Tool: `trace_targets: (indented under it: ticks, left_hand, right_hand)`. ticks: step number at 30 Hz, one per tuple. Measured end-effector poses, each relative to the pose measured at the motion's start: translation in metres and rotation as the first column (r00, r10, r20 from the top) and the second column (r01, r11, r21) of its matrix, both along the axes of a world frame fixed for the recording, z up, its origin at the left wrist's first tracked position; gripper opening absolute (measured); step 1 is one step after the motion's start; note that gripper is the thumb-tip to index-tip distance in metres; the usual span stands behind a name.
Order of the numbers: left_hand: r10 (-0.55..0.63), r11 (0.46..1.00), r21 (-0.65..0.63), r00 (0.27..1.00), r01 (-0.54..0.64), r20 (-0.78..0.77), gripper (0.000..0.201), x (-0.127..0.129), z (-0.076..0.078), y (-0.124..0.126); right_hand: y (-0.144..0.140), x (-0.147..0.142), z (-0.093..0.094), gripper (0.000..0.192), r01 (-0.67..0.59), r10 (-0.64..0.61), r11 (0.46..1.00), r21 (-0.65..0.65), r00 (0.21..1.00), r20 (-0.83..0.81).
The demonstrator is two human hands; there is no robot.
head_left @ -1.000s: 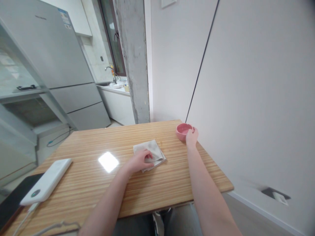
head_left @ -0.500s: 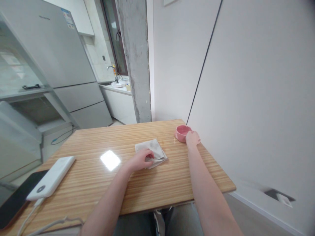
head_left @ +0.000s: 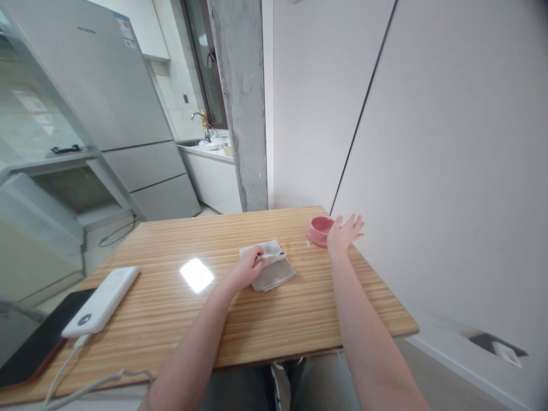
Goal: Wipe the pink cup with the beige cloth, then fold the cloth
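Observation:
A folded beige cloth (head_left: 274,272) lies on the wooden table (head_left: 299,308) near its middle. My left hand (head_left: 247,266) grips the cloth's left edge and lifts that edge a little. A small pink bowl (head_left: 318,229) stands near the table's far right corner. My right hand (head_left: 342,233) hovers just right of the bowl with its fingers spread, holding nothing.
A white power bank (head_left: 101,299) with a cable lies at the table's left, beside a dark phone (head_left: 38,342). A wall runs close along the table's right side. A concrete pillar (head_left: 242,103) and a fridge (head_left: 111,103) stand beyond the far edge.
My right hand has let go of the pink bowl and opened beside it. My left hand has gathered the cloth's edge and raised it slightly.

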State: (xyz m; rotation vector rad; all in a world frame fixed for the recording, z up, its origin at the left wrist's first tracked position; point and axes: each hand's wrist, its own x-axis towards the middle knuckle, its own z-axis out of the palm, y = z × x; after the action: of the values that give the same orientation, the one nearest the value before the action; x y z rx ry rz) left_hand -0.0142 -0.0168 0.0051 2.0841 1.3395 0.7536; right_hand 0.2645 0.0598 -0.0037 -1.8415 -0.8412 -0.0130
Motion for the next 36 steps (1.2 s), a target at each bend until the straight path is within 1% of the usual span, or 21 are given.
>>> trace_targets:
  ticks: [1, 3, 5, 7, 9, 10, 13, 14, 15, 18, 19, 20, 22, 23, 24, 25, 27, 29, 31, 33, 36]
  left_hand:
    - [0.089, 0.996, 0.011, 0.992, -0.090, 0.087, 0.009, -0.001, 0.001, 0.002]
    - [0.258, 0.965, -0.028, 0.924, -0.261, 0.282, 0.010, -0.006, 0.004, 0.008]
    - [0.387, 0.921, -0.156, 0.784, -0.358, 0.486, 0.014, -0.013, 0.005, 0.013]
    - [0.464, 0.884, -0.290, 0.610, -0.368, 0.642, 0.022, -0.022, 0.006, 0.018]
    - [0.495, 0.864, -0.361, 0.460, -0.351, 0.737, 0.029, -0.031, 0.006, 0.023]
    - [0.502, 0.857, -0.378, 0.402, -0.349, 0.766, 0.032, -0.035, 0.005, 0.025]
    - [0.523, 0.837, -0.415, 0.297, -0.357, 0.799, 0.038, -0.046, 0.003, 0.030]
    - [0.528, 0.831, -0.418, 0.281, -0.367, 0.801, 0.038, -0.049, 0.002, 0.032]
    - [0.532, 0.825, -0.418, 0.273, -0.382, 0.801, 0.037, -0.053, 0.001, 0.034]
    - [0.553, 0.795, -0.385, 0.297, -0.470, 0.779, 0.033, -0.064, -0.004, 0.038]
    - [0.574, 0.772, -0.363, 0.329, -0.521, 0.749, 0.031, -0.068, -0.006, 0.039]
    - [0.606, 0.744, -0.329, 0.382, -0.581, 0.698, 0.027, -0.072, -0.008, 0.039]
    - [0.695, 0.676, -0.208, 0.516, -0.707, 0.500, 0.021, -0.078, -0.010, 0.039]
    - [0.745, 0.638, -0.130, 0.566, -0.759, 0.353, 0.019, -0.081, -0.010, 0.038]
    - [0.784, 0.609, -0.053, 0.591, -0.791, 0.190, 0.017, -0.083, -0.010, 0.037]
    - [0.801, 0.597, 0.006, 0.597, -0.802, 0.032, 0.015, -0.083, -0.010, 0.035]
    - [0.766, 0.629, 0.043, 0.610, -0.776, -0.205, 0.015, -0.082, -0.009, 0.032]
    - [0.688, 0.701, 0.030, 0.665, -0.712, -0.290, 0.018, -0.079, -0.007, 0.030]
    - [0.655, 0.748, 0.072, 0.715, -0.660, -0.247, 0.018, -0.075, -0.006, 0.029]
    - [0.661, 0.750, 0.111, 0.740, -0.651, -0.124, 0.019, -0.072, -0.007, 0.031]
    - [0.654, 0.756, -0.004, 0.754, -0.655, 0.068, 0.023, -0.070, -0.011, 0.036]
  right_hand:
    - [-0.004, -0.008, 0.007, 0.052, -0.050, 0.045, 0.992, 0.111, 0.998, 0.055]
    - [-0.014, -0.032, 0.019, 0.044, -0.294, 0.272, 0.933, 0.208, 0.953, 0.130]
    - [-0.025, -0.062, 0.023, 0.039, -0.610, 0.597, 0.788, 0.083, 0.790, 0.140]
    - [-0.037, -0.090, 0.017, 0.034, -0.794, 0.814, 0.581, -0.180, 0.569, 0.117]
    - [-0.046, -0.109, 0.008, 0.042, -0.776, 0.876, 0.472, -0.419, 0.466, 0.123]
    - [-0.049, -0.114, 0.003, 0.049, -0.728, 0.880, 0.460, -0.509, 0.451, 0.151]
    - [-0.050, -0.109, -0.002, 0.060, -0.545, 0.828, 0.525, -0.654, 0.504, 0.245]
    - [-0.048, -0.104, -0.001, 0.056, -0.509, 0.821, 0.516, -0.689, 0.522, 0.231]
    - [-0.046, -0.098, 0.000, 0.047, -0.505, 0.835, 0.470, -0.724, 0.520, 0.178]
    - [-0.036, -0.087, 0.006, 0.016, -0.588, 0.893, 0.254, -0.768, 0.448, -0.048]
    - [-0.033, -0.085, 0.007, 0.012, -0.606, 0.893, 0.249, -0.756, 0.446, -0.063]
    - [-0.030, -0.085, 0.008, 0.015, -0.606, 0.876, 0.325, -0.726, 0.483, -0.011]
    - [-0.025, -0.085, 0.007, 0.024, -0.543, 0.759, 0.596, -0.592, 0.621, 0.196]
    - [-0.024, -0.086, 0.005, 0.026, -0.504, 0.683, 0.701, -0.505, 0.678, 0.272]
    - [-0.023, -0.086, 0.003, 0.027, -0.476, 0.628, 0.760, -0.442, 0.715, 0.307]
    - [-0.022, -0.086, 0.001, 0.027, -0.472, 0.613, 0.771, -0.428, 0.731, 0.299]
    - [-0.022, -0.086, -0.004, 0.026, -0.513, 0.677, 0.687, -0.515, 0.708, 0.199]
    - [-0.022, -0.086, -0.008, 0.028, -0.535, 0.721, 0.600, -0.595, 0.683, 0.113]
    - [-0.021, -0.086, -0.011, 0.030, -0.540, 0.738, 0.566, -0.623, 0.669, 0.090]
    - [-0.020, -0.087, -0.012, 0.033, -0.554, 0.747, 0.558, -0.618, 0.659, 0.085]
    - [-0.018, -0.089, -0.013, 0.041, -0.630, 0.786, 0.535, -0.563, 0.615, 0.059]
